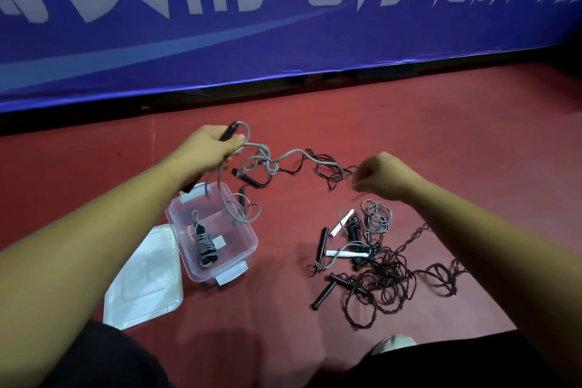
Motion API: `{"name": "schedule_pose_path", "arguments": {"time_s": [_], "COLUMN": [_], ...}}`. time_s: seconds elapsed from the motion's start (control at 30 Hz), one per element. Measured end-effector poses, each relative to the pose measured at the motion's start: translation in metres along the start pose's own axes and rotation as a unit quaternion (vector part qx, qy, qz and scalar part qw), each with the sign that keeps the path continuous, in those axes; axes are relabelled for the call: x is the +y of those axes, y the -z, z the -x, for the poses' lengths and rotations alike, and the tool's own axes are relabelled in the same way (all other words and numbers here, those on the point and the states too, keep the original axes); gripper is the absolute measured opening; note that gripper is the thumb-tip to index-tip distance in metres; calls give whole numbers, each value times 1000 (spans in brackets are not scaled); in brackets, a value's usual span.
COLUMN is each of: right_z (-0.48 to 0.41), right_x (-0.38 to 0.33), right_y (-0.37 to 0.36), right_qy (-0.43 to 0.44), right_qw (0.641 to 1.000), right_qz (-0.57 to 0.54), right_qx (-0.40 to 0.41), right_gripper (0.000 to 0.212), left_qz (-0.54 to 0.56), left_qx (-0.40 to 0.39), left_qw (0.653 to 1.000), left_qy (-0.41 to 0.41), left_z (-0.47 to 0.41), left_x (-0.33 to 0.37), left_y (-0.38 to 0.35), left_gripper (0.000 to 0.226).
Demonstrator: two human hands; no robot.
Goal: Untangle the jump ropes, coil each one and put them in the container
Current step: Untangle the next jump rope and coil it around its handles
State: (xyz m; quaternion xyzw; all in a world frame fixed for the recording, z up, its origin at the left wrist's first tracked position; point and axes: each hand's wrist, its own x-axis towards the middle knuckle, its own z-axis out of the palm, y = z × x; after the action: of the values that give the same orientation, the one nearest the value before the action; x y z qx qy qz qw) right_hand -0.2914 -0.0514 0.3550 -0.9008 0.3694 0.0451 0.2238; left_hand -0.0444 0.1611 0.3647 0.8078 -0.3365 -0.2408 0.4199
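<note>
One coiled rope (205,244) lies in the container (244,249); the left hand (208,146) grips a grey rope (285,155) by its handle (231,130), the right hand (382,175) pinches a dark strand (330,172); a tangled pile (374,264) lies on the floor (315,123), so most work looks undone.

There are two hands, the left hand (208,148) and right hand (382,176), one clear plastic container (217,274), one flat translucent lid (148,280), one coiled grey jump rope (204,244), two white tube handles (341,223), and tangled jump ropes (378,277) too knotted to count.
</note>
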Motion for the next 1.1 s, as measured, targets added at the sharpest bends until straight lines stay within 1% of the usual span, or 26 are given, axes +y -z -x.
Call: {"name": "schedule_pose_path", "arguments": {"time_s": [0.03, 0.07, 0.1, 0.13, 0.17, 0.23, 0.27, 0.33, 0.37, 0.43, 0.5, 0.6, 0.63, 0.67, 0.73, 0.8, 0.87, 0.93, 1.0, 1.07, 1.1], "right_z": [1, 4, 7, 11, 15, 19, 21, 23, 23, 21, 19, 18, 18, 19, 20, 20, 19, 19, 20, 20, 20], "right_x": [-6, -14, -25, -37, -48, -67, -73, -77, -77, -75, -73, -73, -73, -73, -76, -78, -80, -80, -80, -80, -80], "right_y": [-1, 0, 1, 3, 3, 0, -4, -13, -15, -15, -9, -2, -1, 0, -2, -5, -8, -11, -14, -16, -16], "right_qy": [22, 43, 64, 90, 114, 132, 125, 84, 72, 75, 87, 94, 97, 96, 85, 84, 93, 97, 97, 96, 86], "right_qw": [1000, 998, 987, 965, 940, 909, 888, 827, 805, 785, 761, 717, 710, 710, 723, 744, 756, 759, 753, 747, 757], "right_qz": [-5, -55, -148, -247, -322, -390, -432, -529, -557, -585, -624, -680, -687, -686, -670, -648, -635, -630, -633, -639, -630], "right_qx": [-7, -7, -7, -16, -29, -70, -100, -169, -190, -189, -153, -121, -123, -128, -145, -140, -131, -135, -148, -155, -149], "right_gripper": [16, 31, 44, 52, 55, 52, 49, 47, 46, 41, 36, 42, 43, 42, 39, 38, 42, 49, 53, 50, 47], "left_qz": [8, 10, 8, 4, 4, 28, 53, 113, 138, 172, 175, 156, 143, 125, 83, 71, 101, 153, 206, 241, 253], "left_qx": [-27, -53, -75, -93, -106, -121, -123, -124, -127, -139, -151, -160, -163, -167, -179, -197, -211, -210, -205, -208, -208], "left_qw": [999, 997, 995, 992, 990, 986, 985, 981, 979, 973, 971, 974, 975, 976, 978, 976, 970, 963, 956, 947, 944], "left_qy": [-23, -46, -67, -85, -97, -110, -108, -93, -85, -70, -59, -45, -47, -54, -64, -66, -68, -63, -51, -38, -27], "left_z": [5, 10, 14, 18, 20, 25, 26, 27, 27, 27, 26, 26, 26, 27, 28, 30, 33, 36, 37, 37, 36], "left_x": [8, 16, 22, 28, 31, 37, 39, 40, 40, 39, 37, 34, 34, 35, 38, 40, 42, 46, 48, 49, 48], "left_y": [-4, -7, -10, -13, -15, -18, -18, -18, -17, -16, -17, -19, -20, -21, -22, -23, -25, -28, -31, -34, -36], "left_gripper": [35, 35, 33, 31, 28, 25, 24, 24, 24, 26, 27, 26, 26, 26, 27, 28, 26, 21, 19, 18, 18]}}
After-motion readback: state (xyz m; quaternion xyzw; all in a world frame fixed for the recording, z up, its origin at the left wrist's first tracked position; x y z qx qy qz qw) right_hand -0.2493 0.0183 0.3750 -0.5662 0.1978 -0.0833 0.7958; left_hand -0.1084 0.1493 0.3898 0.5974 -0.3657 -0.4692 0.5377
